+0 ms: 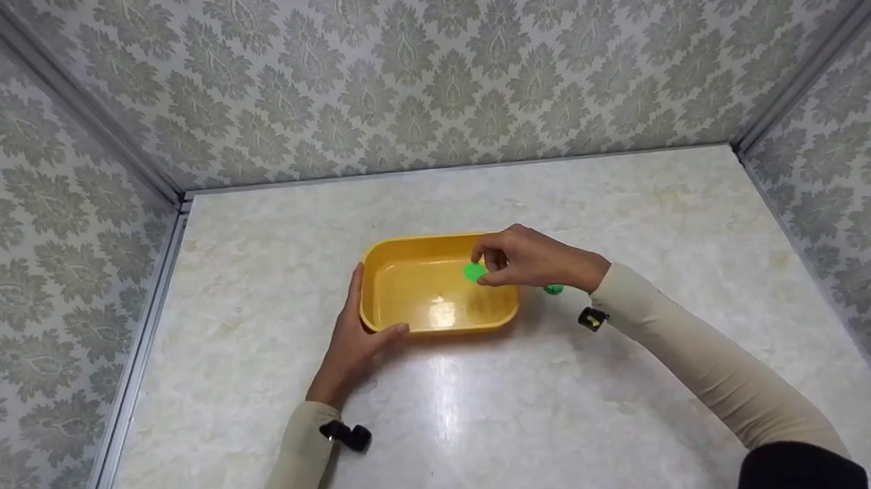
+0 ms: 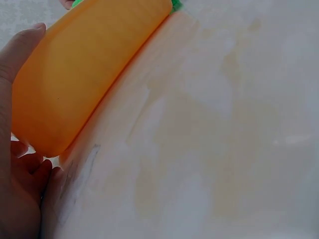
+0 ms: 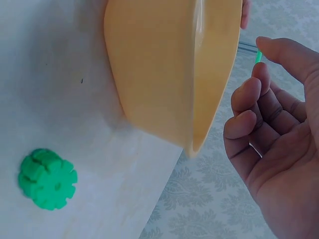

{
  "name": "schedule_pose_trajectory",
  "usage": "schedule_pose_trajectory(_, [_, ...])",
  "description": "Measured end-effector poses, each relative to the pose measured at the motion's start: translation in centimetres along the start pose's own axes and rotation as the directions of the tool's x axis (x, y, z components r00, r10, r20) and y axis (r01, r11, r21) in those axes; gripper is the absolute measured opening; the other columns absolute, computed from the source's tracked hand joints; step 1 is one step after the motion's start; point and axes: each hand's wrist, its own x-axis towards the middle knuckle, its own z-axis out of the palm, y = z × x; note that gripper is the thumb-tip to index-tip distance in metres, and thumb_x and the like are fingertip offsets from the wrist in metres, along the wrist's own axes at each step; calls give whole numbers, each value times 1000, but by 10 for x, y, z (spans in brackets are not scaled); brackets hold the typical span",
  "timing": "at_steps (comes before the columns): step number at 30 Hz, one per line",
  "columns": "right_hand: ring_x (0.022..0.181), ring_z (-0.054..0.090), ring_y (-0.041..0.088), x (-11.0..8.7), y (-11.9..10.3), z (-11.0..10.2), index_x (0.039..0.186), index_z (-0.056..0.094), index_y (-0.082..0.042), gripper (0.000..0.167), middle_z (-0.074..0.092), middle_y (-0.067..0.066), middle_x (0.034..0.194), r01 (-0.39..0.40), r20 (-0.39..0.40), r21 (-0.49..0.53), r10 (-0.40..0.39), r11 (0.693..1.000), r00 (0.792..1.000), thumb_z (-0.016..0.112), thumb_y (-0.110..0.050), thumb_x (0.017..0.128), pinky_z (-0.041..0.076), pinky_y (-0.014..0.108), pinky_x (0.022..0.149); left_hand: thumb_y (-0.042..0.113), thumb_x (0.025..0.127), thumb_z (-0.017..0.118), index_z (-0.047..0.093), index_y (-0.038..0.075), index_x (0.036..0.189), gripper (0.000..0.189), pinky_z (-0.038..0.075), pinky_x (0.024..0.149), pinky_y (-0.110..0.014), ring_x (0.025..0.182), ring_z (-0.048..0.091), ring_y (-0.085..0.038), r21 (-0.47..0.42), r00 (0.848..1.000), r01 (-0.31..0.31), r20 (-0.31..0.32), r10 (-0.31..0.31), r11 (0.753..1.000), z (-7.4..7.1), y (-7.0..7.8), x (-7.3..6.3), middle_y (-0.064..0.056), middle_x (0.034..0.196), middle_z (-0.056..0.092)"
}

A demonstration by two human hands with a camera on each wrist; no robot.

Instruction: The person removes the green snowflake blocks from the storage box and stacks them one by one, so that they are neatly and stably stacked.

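A yellow plastic basin (image 1: 408, 294) stands on the table, and its inside shows no objects in the head view. My left hand (image 1: 355, 338) holds the basin's left end, with the thumb over the near rim and the fingers along the left side. Above the basin's right part, my right hand (image 1: 529, 258) pinches a thin green disc (image 1: 474, 272) between thumb and forefinger. The right wrist view shows this disc (image 3: 258, 56) edge-on. A small stack of green notched discs (image 3: 49, 180) lies beside the basin's right end, partly hidden under the right forearm in the head view.
The pale marbled table (image 1: 271, 238) carries the basin. Patterned panels (image 1: 412, 74) rise behind it and on both sides, with metal strips along the corners. A small black device (image 1: 347, 435) is strapped at the left wrist, and another (image 1: 593, 318) at the right.
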Motion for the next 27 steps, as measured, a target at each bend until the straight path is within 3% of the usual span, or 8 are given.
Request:
schedule_pose_trajectory(19, [78, 64, 16, -35, 16, -11, 122, 75, -7, 25, 71, -5, 86, -67, -40, 24, 68, 997, 997, 83, -18, 100, 54, 32, 78, 29, 86, 97, 9, 24, 179, 128, 28, 129, -47, 161, 33, -19, -24, 1000, -15, -8, 15, 1000, -1, -3, 0, -1, 182, 24])
schedule_pose_trajectory(27, [78, 62, 18, -51, 27, -19, 120, 76, -8, 23, 69, -3, 85, -93, -93, 63, 98, 994, 991, 83, -15, 100, 53, 29, 76, 27, 87, 97, 11, 23, 179, 126, 28, 129, -48, 161, 34, -23, -27, 1000, -23, -1, 23, 999, 0, -5, 1, -4, 182, 25])
